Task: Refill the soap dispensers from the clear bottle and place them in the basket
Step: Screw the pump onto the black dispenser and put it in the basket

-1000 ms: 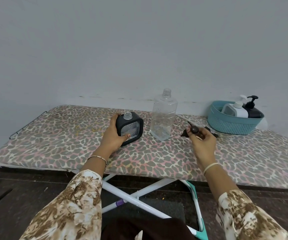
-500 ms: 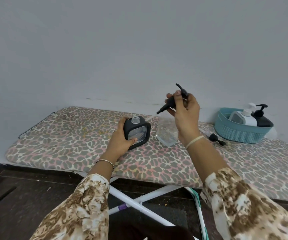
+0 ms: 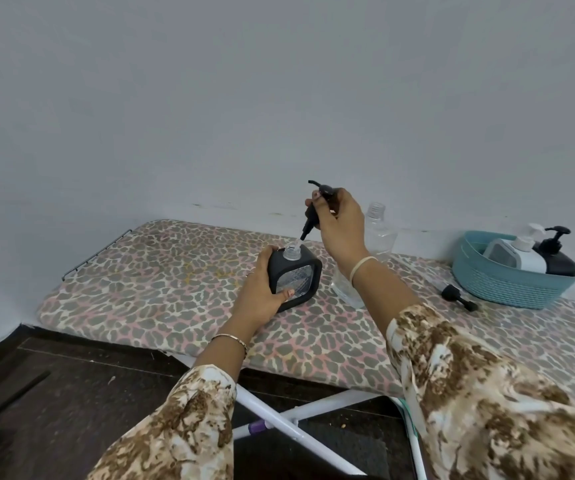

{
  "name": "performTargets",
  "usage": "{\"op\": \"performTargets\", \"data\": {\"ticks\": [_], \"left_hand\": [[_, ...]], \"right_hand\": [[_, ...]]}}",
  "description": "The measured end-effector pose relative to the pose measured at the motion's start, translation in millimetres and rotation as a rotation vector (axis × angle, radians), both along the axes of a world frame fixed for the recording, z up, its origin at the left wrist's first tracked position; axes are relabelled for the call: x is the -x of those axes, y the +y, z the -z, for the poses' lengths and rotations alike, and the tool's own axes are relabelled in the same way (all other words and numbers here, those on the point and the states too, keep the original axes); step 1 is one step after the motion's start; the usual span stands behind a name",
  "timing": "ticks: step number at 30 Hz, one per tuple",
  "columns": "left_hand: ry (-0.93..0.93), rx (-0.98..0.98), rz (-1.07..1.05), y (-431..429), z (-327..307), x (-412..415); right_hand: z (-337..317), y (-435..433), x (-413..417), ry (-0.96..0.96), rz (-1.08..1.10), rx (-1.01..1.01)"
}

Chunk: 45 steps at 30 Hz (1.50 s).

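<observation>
A black square soap dispenser (image 3: pixel 300 278) with a clear front and an open clear neck stands on the leopard-print ironing board (image 3: pixel 161 282). My left hand (image 3: pixel 262 292) grips its left side. My right hand (image 3: pixel 339 223) holds a black pump head (image 3: pixel 317 206) above it, the clear tube's tip at the neck opening. The clear bottle (image 3: pixel 378 233), uncapped, stands behind my right wrist, partly hidden. At the far right sits a teal basket (image 3: pixel 507 289) holding a white dispenser (image 3: pixel 518 254) and a black dispenser (image 3: pixel 559 258).
A second black pump head (image 3: pixel 457 296) lies on the board just left of the basket. The wall runs close behind the board. The board's white legs and a dark floor show below the front edge.
My right hand picked the pump head up off the board, raised it and brought it left over the black dispenser, tube now pointing down into the neck. The left hand kept its hold.
</observation>
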<state>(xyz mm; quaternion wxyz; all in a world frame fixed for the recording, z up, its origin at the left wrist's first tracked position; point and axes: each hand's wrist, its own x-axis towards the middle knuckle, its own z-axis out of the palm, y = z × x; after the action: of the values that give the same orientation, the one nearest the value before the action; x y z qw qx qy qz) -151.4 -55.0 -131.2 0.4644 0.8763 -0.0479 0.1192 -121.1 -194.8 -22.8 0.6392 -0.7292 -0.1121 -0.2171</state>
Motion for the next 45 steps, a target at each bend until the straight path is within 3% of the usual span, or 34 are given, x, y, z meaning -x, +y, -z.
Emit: {"op": "performTargets", "data": {"ticks": [5,12,20,27,34,40,45], "left_hand": [[-0.017,-0.003,0.014,1,1,-1],[-0.031,0.011,0.017,1,3,-2],[-0.03,0.025,0.024,1,1,0],[0.014,0.037,0.027,4,0,-3],[0.016,0.039,0.022,4,1,-3],[0.023,0.037,0.023,4,1,-4],[0.015,0.02,0.015,4,1,-3]], "right_hand": [[18,10,-9,0.043,-0.082,0.136],[21,12,-11,0.081,-0.221,0.096],[41,7,-8,0.14,-0.198,0.329],[45,-3,-1,0.172,-0.187,0.239],[47,-6,-1,0.169,-0.044,0.161],[49,0,1,0.22,-0.233,0.215],[52,-1,0,0.136,-0.036,0.247]]}}
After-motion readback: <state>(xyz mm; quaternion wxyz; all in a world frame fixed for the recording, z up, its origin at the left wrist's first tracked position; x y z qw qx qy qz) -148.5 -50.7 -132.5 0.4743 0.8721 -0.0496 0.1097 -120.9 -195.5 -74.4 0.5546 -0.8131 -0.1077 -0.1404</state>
